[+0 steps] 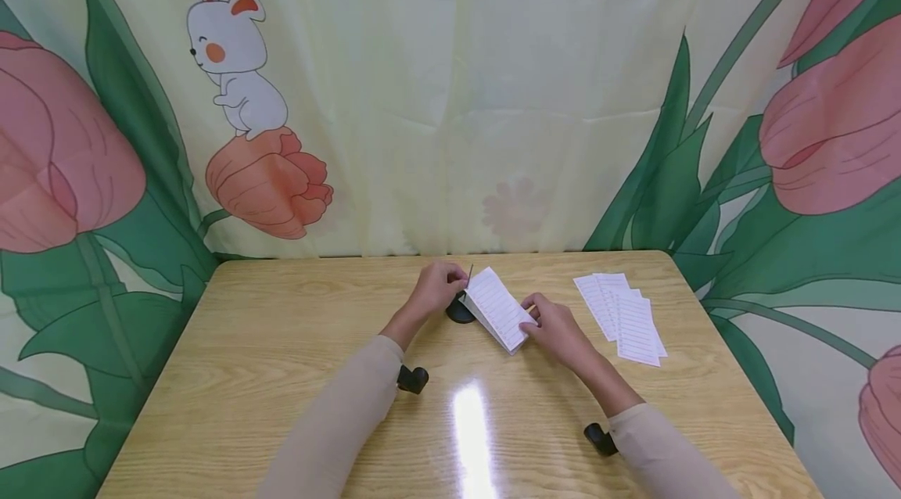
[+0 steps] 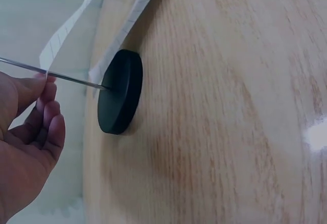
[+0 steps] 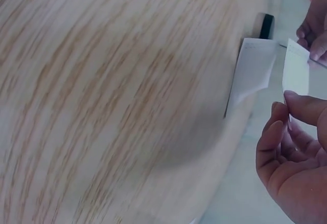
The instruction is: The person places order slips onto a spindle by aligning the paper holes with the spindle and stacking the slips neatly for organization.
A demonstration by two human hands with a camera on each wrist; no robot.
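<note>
Gripping opposite ends of the upper paper slip [image 1: 500,307]: left hand [image 1: 432,289], thumb and fingertips together, beside the metal rod [image 2: 76,81]; right hand [image 1: 556,331], likewise pinched, at the slip's four o'clock end. A lower slip [image 3: 250,70] reaches the rod's black base [image 2: 120,93] (piercing of the upper one cannot be told). Loose slips [image 1: 637,327] lie at the right hand's three o'clock.

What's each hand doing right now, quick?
Left hand: closed, pinching the upper sheet by the thin rod.
Right hand: closed, pinching the same sheet's other end.
</note>
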